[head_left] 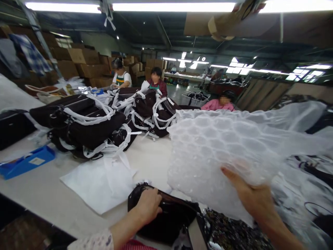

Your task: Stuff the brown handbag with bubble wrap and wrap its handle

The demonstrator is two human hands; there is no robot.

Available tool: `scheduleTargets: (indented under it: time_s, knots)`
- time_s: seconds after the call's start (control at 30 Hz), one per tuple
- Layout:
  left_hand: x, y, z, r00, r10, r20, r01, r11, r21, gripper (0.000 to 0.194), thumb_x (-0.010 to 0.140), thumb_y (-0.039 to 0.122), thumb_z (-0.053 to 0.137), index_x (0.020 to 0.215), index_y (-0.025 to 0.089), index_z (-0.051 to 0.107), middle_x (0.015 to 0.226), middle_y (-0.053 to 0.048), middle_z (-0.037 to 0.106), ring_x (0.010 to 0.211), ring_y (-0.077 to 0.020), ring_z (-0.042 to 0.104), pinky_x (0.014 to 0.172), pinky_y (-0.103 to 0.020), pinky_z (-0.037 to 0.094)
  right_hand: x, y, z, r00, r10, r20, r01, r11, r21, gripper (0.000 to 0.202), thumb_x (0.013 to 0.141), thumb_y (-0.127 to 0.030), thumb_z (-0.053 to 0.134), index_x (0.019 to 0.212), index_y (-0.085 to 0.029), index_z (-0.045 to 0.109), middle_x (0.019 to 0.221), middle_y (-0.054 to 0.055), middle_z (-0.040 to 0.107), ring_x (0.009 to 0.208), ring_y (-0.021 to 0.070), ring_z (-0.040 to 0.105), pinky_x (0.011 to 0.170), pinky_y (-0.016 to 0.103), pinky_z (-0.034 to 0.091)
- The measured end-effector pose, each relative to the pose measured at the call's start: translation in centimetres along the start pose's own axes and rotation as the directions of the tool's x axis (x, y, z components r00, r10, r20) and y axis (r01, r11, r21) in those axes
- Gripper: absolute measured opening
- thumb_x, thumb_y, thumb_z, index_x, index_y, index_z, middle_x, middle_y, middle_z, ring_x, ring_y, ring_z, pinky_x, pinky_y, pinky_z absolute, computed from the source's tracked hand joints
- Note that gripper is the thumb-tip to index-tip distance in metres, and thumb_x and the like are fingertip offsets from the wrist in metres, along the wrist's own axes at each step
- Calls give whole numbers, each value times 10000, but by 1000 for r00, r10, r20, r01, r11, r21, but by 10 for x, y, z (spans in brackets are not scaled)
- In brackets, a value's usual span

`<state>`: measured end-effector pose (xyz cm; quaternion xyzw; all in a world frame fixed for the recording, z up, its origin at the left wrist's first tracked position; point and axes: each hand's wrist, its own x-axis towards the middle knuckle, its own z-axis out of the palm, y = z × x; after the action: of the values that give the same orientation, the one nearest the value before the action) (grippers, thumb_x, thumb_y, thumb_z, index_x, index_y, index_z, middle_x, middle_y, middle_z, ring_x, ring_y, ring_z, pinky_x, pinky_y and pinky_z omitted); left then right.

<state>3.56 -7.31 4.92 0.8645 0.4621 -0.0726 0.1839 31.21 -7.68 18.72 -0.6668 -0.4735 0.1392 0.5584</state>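
Observation:
In the head view a dark, shiny bag [166, 220] lies at the table's near edge with its opening toward me. My left hand [149, 205] is closed on the bag's upper rim, its fingers curled over the edge. A sheet of clear bubble wrap [203, 149] stands raised to the right, above and beyond the bag. My right hand [253, 198] grips this sheet, thumb on the near side and the other fingers partly hidden by the plastic. Beside the bag, under the sheet, is a patch of dark glittery material [231, 229].
Dark handbags with white-wrapped handles [91, 125] are piled at the left and centre. White sheets [101, 180] lie on the table [65, 203], with a blue tray [28, 161] at far left. More plastic [301, 198] heaps at right. Several people sit beyond the table.

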Motion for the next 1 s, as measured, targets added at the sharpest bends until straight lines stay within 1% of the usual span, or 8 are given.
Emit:
scheduleTargets:
  time_s: [0.17,0.27,0.4,0.53,0.67,0.8,0.9,1.0]
  knots:
    - [-9,4,2,998,42,49,-42,999,9,197,844,108,582,1003,164,683,1165,-136,640,1038,-291,626,879,-425,513,-24,11,22,995,89,-53,-84,992,89,340,607,-466,798,853,-233,779,953,43,794,987,331,716,1048,525,506]
    - [-7,2,7,999,-35,-11,36,999,22,390,877,143,581,1265,101,565,1311,-197,566,1192,-346,539,963,-490,475,-32,13,32,997,74,26,-76,991,110,304,586,-445,802,790,-221,776,893,54,795,903,324,730,978,505,558]
    - [-1,-5,17,996,-62,-57,64,997,36,305,965,70,372,1146,98,616,1191,-181,624,1159,-313,544,1002,-501,428,-30,12,40,991,135,-15,-132,982,134,391,591,-446,815,878,-186,764,962,75,786,976,331,710,1040,536,503]
    - [-1,-14,35,981,-107,-163,118,991,63,407,931,74,444,1330,104,516,1440,-222,468,1318,-356,415,1064,-574,339,-25,16,37,982,171,-79,-161,980,117,477,577,-469,827,936,-164,749,1046,100,766,1059,358,675,1104,574,423]
    - [1,-20,43,959,-165,-231,187,979,76,354,903,26,400,1197,98,585,1161,-197,623,1094,-326,539,965,-561,379,-26,25,29,977,188,-95,-180,979,94,539,566,-491,840,978,-157,741,1107,115,748,1105,386,648,1113,589,409]
    - [-8,-21,33,987,73,-143,-65,996,60,159,918,112,492,876,174,632,926,-86,648,933,-256,565,869,-436,417,-25,26,25,959,256,-126,-247,966,81,569,600,-512,839,1052,-185,728,1214,96,713,1206,387,593,1151,555,383]
    - [-24,-19,27,941,333,-65,-331,943,45,144,950,207,542,820,193,600,933,-39,651,880,-210,580,789,-361,424,-25,28,23,955,227,-192,-211,972,100,518,713,-502,797,1129,-207,706,1293,65,676,1258,356,563,1179,511,360]
    - [-37,-16,27,926,374,-46,-374,927,10,150,976,205,515,859,192,608,979,-52,665,883,-205,606,768,-340,438,-33,41,18,983,121,-139,-115,992,53,509,808,-488,740,1222,-201,667,1299,69,669,1272,349,550,1160,492,391]
